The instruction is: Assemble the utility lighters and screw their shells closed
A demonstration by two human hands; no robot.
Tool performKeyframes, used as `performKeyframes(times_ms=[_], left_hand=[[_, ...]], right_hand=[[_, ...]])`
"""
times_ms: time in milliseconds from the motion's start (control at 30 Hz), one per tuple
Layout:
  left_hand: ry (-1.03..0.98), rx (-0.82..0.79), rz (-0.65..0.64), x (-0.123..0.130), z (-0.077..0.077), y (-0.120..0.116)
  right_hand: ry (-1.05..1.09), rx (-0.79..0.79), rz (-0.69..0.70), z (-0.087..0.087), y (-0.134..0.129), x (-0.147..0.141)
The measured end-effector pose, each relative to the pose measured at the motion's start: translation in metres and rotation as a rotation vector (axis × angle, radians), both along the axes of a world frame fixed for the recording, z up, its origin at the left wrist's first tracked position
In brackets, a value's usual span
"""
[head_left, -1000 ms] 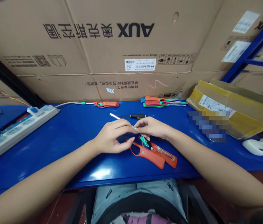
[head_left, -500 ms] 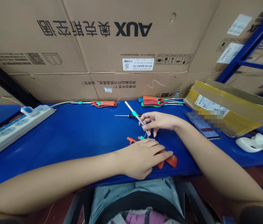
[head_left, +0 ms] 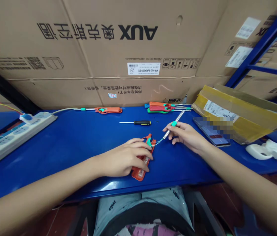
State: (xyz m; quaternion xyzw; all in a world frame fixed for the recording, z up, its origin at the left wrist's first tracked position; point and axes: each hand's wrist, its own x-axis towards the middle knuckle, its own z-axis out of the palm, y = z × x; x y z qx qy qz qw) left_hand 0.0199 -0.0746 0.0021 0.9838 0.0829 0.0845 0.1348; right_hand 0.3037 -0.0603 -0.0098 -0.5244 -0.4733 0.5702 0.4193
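A long-nosed gas lighter lies taken apart on the blue table. Its orange handle casing [head_left: 139, 173] is opened, with a clear inner part and a green trigger [head_left: 149, 141] showing. My left hand [head_left: 130, 157] rests on the casing with bent fingers over it, hiding its middle. My right hand [head_left: 185, 134] pinches the metal lighter tube [head_left: 178, 117], which has a green collar [head_left: 174, 123] and tilts up to the right. Thin wires [head_left: 158, 143] run from the tube's lower end to the casing.
Behind my hands lies a screwdriver [head_left: 142, 123], with small bits [head_left: 156, 120] beside it. Several lighters [head_left: 160, 107] and one orange lighter [head_left: 108, 110] line the back. A power strip [head_left: 17, 134] stands left; a phone [head_left: 210, 131] and taped carton [head_left: 241, 114] are right.
My right hand has swung the tube to the right, away from the screwdriver. My left hand has shifted left with the casing, now turned more upright, and the wires are stretched between them.
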Motion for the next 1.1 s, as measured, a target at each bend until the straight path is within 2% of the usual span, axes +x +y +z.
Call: performKeyframes(times_ms=[133,200,267,367,433,500,667,767,833,900,1000,1100], left_hand=[[-0.106,-0.034,0.194,-0.014,-0.004,-0.013],[-0.147,-0.061,0.447,-0.015,-0.009,-0.023],[-0.143,-0.116,0.636,-0.014,-0.014,-0.032],[-0.060,-0.144,0.753,-0.013,-0.020,-0.035],[-0.019,-0.137,0.767,-0.015,-0.021,-0.029],[-0.007,-0.143,0.751,-0.019,-0.020,-0.018],[0.017,-0.213,0.666,-0.025,-0.016,0.013],[0.012,-0.212,0.652,-0.023,-0.013,0.027],[0.018,-0.205,0.650,-0.019,-0.012,0.034],[0.001,-0.190,0.644,-0.017,-0.012,0.041],[-0.068,-0.182,0.611,-0.016,-0.015,0.049],[-0.143,-0.179,0.607,-0.020,-0.022,0.054]], right_hand=[[0.078,0.034,-0.121,-0.004,-0.007,0.011],[0.064,0.000,-0.137,-0.004,-0.008,0.016],[0.009,-0.036,-0.132,-0.004,-0.009,0.021],[-0.101,-0.061,-0.122,-0.001,-0.008,0.026],[-0.207,-0.056,-0.141,0.000,-0.004,0.031],[-0.401,-0.042,-0.146,0.001,0.002,0.037],[-1.082,0.109,0.074,0.003,0.016,0.058],[-1.369,0.239,0.095,0.013,0.018,0.056],[-1.424,0.310,0.073,0.024,0.019,0.044],[-1.365,0.439,0.137,0.035,0.020,0.026],[-1.240,0.594,0.377,0.048,0.023,-0.007],[-1.183,0.694,0.654,0.047,0.028,-0.035]])
